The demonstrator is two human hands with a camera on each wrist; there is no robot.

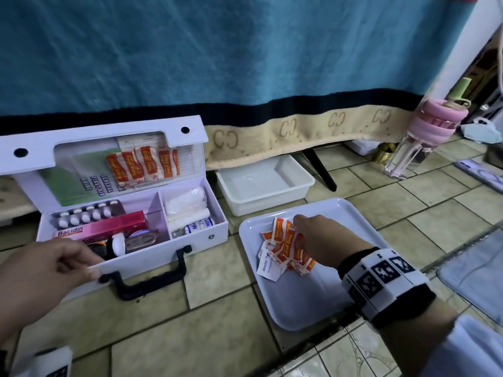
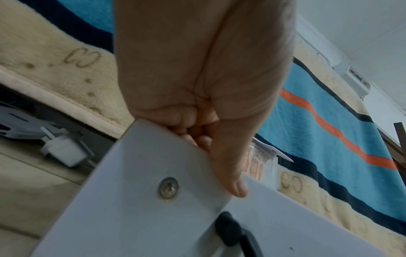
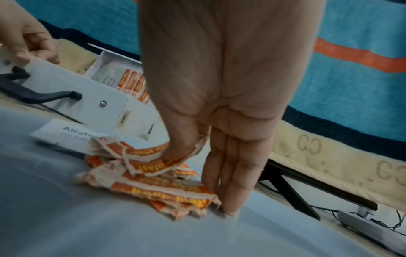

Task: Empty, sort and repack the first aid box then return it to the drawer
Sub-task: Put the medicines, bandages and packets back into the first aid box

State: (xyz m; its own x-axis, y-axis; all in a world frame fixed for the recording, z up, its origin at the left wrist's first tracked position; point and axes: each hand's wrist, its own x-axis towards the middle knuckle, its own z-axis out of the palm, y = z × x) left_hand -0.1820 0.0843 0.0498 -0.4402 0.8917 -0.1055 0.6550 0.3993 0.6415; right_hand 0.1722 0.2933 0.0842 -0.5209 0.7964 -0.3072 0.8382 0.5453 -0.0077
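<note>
Currently emptying stage: first aid box [image 1: 130,235] sits open on the floor tiles, lid propped back, most contents inside. Left hand [image 1: 46,263] has its grip clamped on the box's near front edge, thumb outside and fingers curled inside, likely to steady it while items come out. Right hand [image 1: 324,242] is over the white tray [image 1: 313,303], just right of the box; thumb presses an orange plaster packet [image 3: 153,160], other fingers straight, tips touching the tray, probably releasing it onto the pile of plaster packets [image 1: 288,248]. Alcohol pad sachet [image 1: 268,266] lies under the pile's near-left side.
</note>
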